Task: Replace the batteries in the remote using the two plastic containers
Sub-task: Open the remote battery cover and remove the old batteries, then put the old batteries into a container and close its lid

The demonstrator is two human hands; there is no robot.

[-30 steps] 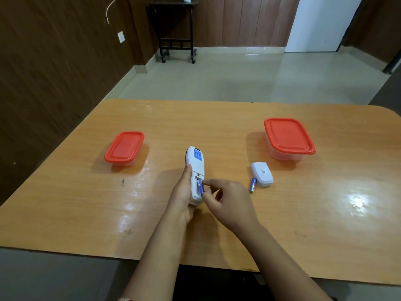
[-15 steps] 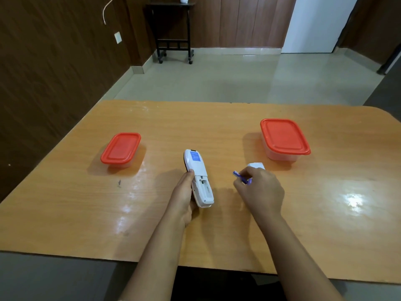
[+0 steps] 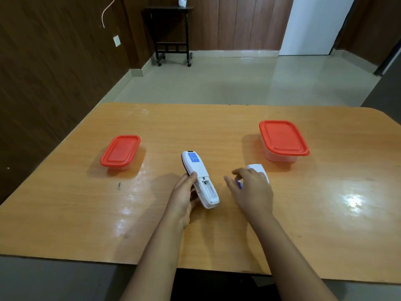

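My left hand [image 3: 184,192] grips the left side of the white remote [image 3: 198,175], which lies back-up on the wooden table [image 3: 217,127]. The remote's battery compartment [image 3: 208,187] is open and looks empty. My right hand [image 3: 251,187] hovers low just right of the remote with its fingers spread. A blue battery [image 3: 238,183] shows under its thumb side and seems to lie on the table. The white battery cover [image 3: 257,169] is partly hidden behind that hand. A small red-lidded container [image 3: 120,151] stands at the left, and a larger red-lidded container [image 3: 282,137] at the right. Both are closed.
The table's near edge runs just below my forearms. Beyond the far edge there is tiled floor, a dark wheeled stand [image 3: 171,35] against the wood-panelled wall, and a white door [image 3: 314,25].
My right hand pulled a blue battery out of the remote, carried it right to the cover, and its fingers have now spread. The compartment now looks empty. My left hand stayed on the remote.
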